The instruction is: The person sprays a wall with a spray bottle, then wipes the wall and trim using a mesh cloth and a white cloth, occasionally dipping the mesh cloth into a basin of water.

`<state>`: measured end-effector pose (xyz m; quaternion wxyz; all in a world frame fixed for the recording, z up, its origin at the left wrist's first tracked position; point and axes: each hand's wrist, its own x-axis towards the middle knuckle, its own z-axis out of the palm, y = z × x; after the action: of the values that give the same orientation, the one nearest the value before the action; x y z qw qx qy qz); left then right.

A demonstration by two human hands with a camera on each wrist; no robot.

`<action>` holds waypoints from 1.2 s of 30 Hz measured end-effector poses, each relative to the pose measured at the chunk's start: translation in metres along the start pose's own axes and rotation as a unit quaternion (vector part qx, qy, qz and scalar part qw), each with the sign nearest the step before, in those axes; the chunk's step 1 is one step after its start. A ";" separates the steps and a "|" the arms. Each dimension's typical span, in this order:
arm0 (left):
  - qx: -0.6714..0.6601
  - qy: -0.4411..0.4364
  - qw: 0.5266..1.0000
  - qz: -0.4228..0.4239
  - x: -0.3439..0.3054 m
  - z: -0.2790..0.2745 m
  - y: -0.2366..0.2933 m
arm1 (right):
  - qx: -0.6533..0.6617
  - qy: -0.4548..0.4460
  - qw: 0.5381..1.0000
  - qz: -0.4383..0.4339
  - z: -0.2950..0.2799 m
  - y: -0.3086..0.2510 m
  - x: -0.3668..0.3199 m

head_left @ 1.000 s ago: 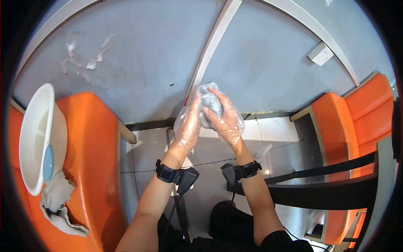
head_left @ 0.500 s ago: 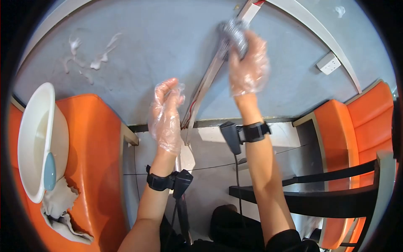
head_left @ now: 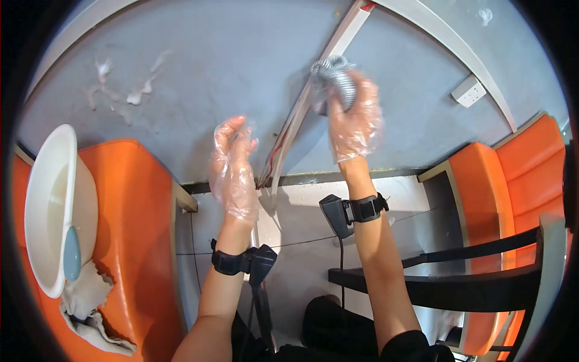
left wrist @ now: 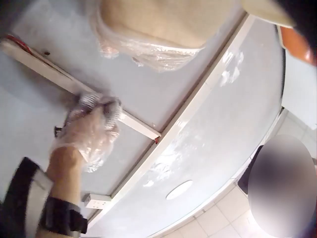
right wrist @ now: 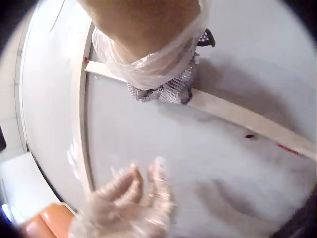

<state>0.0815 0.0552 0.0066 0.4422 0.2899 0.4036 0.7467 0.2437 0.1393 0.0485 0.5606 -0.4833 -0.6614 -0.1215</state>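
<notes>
- Your right hand (head_left: 357,123), in a clear plastic glove, pinches a silver-grey mesh cloth between thumb and curled fingers (head_left: 365,87), the bunched folds likely giving you a thick pad to grip.
- The cloth (head_left: 339,75) sits over the slanting white strip (head_left: 350,30) on the blue-grey wall (head_left: 211,60); whether it presses the strip or hovers just off it, the views cannot settle.
- Your left hand (head_left: 234,175), also gloved, holds nothing, its fingers (head_left: 229,130) loosely bent and slightly parted near the wall, apart from the cloth, perhaps simply keeping out of the other hand's way.
- Red wire (head_left: 278,152) shows along the strip's lower stretch, a likely reason for a careful touch there.
- White foam streaks (head_left: 137,95) mark the wall to your left; a white socket (head_left: 469,92) sits to your right.
- Beside you, a white plastic basin (head_left: 85,181) with a pale blue grip (head_left: 73,253) rests tilted on the orange padded seat (head_left: 136,199), a crumpled grey rag (head_left: 87,292) just beside it, both seemingly placed within reach.
</notes>
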 end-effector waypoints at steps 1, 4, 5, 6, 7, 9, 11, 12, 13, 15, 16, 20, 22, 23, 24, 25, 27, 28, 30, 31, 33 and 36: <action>0.002 0.000 1.000 -0.006 0.000 0.001 0.000 | -0.045 -0.056 0.997 -0.017 0.001 -0.003 -0.006; -0.005 0.000 1.000 -0.013 -0.001 0.000 -0.001 | -0.084 -0.206 0.975 0.009 -0.001 0.004 -0.043; -0.012 -0.001 1.000 -0.020 -0.001 0.000 -0.001 | -0.085 -0.238 0.967 0.042 -0.004 0.007 -0.053; -0.013 0.000 1.000 -0.019 -0.002 -0.002 -0.001 | -0.085 -0.269 0.956 0.075 -0.007 0.002 -0.057; -0.010 0.009 1.000 -0.025 -0.001 -0.003 -0.001 | -0.051 -0.229 0.970 0.066 -0.010 -0.002 -0.057; -0.009 0.019 0.999 -0.031 0.001 -0.005 -0.001 | -0.008 -0.099 0.995 0.009 -0.014 -0.013 -0.040; -0.005 0.019 1.000 -0.014 0.004 -0.006 0.000 | -0.015 -0.002 1.000 0.005 -0.019 -0.031 -0.003; -0.005 0.017 1.000 -0.013 0.004 -0.006 0.001 | -0.005 0.064 0.997 -0.031 -0.019 -0.033 0.017; -0.009 0.021 1.000 -0.015 0.005 -0.004 0.002 | -0.024 0.101 0.992 -0.065 -0.022 -0.039 0.034; -0.017 0.027 0.999 -0.015 0.005 -0.002 0.004 | -0.041 0.148 0.978 -0.141 -0.026 -0.040 0.062; -0.017 0.028 0.999 -0.019 0.005 -0.002 0.005 | -0.041 0.149 0.977 -0.144 -0.026 -0.040 0.070; -0.033 0.026 0.999 -0.023 0.005 -0.003 0.005 | -0.149 0.071 0.970 -0.180 -0.020 -0.055 0.079; -0.033 0.025 0.999 -0.016 0.006 -0.005 0.005 | -0.195 0.052 0.965 -0.166 -0.013 -0.065 0.078; -0.032 0.024 0.999 -0.009 0.006 -0.006 0.005 | -0.206 0.011 0.964 -0.166 -0.014 -0.072 0.076; -0.033 0.023 0.999 -0.009 0.007 -0.006 0.005 | -0.216 -0.030 0.962 -0.165 -0.018 -0.078 0.071; -0.045 0.023 0.999 -0.004 0.007 -0.007 0.006 | -0.194 -0.137 0.956 -0.172 -0.026 -0.081 0.062; -0.059 0.022 0.998 0.000 0.008 -0.010 0.007 | -0.236 -0.427 0.872 -0.038 -0.040 -0.094 0.055; -0.062 0.031 0.998 0.005 0.009 -0.012 0.009 | -0.203 -0.456 0.867 -0.011 -0.045 -0.095 0.051; -0.067 0.041 0.997 0.010 0.009 -0.014 0.012 | -0.200 -0.378 0.904 0.002 -0.052 -0.079 0.039; -0.056 0.043 0.997 0.021 0.009 -0.015 0.015 | -0.192 -0.298 0.935 0.019 -0.055 -0.065 0.034; -0.056 0.046 0.997 0.029 0.009 -0.017 0.018 | -0.122 -0.143 0.978 0.089 -0.059 -0.031 0.032; -0.055 0.052 0.996 0.038 0.009 -0.016 0.019 | 0.140 0.086 0.967 0.194 -0.069 0.014 0.045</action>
<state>0.0570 0.0524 0.0159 0.4074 0.2406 0.3732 0.7981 0.3019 0.1203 0.1060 0.6901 -0.5066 -0.5151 0.0419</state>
